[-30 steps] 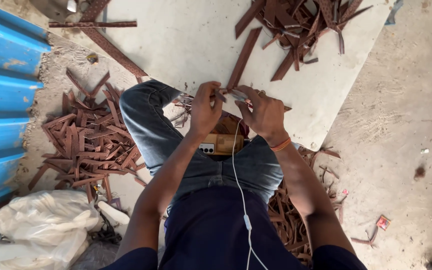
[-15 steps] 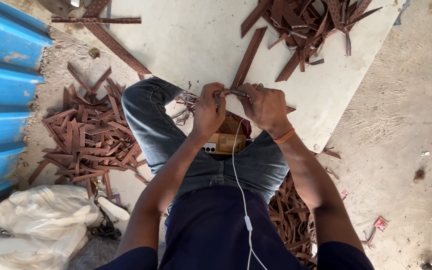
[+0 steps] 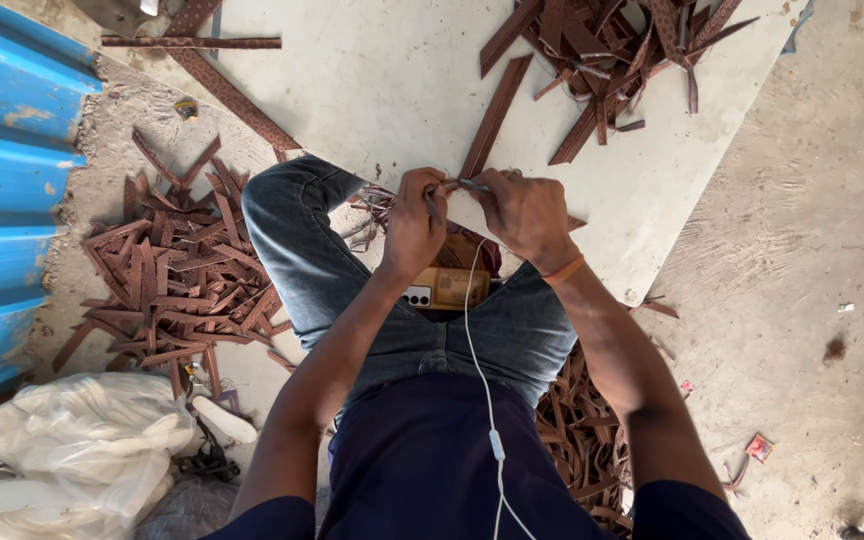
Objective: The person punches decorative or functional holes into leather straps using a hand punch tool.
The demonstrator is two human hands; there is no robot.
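I see my left hand (image 3: 414, 222) and my right hand (image 3: 524, 213) held close together above my lap, fingers curled in, both pinched on one thin dark strip (image 3: 460, 185) that bridges the small gap between them. Whether the strip is metal or leather I cannot tell; it is too small. An orange band (image 3: 564, 269) sits on my right wrist.

Just below the hands a phone (image 3: 436, 289) lies on my lap between my thighs, and a white earphone cable (image 3: 476, 350) runs from it down over my dark shirt. My legs are in blue jeans (image 3: 297, 240), the left knee raised towards the pale board (image 3: 372, 90) in front of me.

A long brown strip (image 3: 493, 117) lies on that board, pointing from near my hands towards a tangled heap of brown strips (image 3: 622, 50) at the board's far edge. Two more long strips (image 3: 214, 60) cross at the board's upper left corner.

To my left, on the dusty ground, there is a second pile of short brown pieces (image 3: 167, 270), and a third pile (image 3: 577, 440) lies beside my right leg. A blue corrugated sheet (image 3: 2, 190) stands along the far left, and a white plastic bag (image 3: 72, 445) rests near my left elbow
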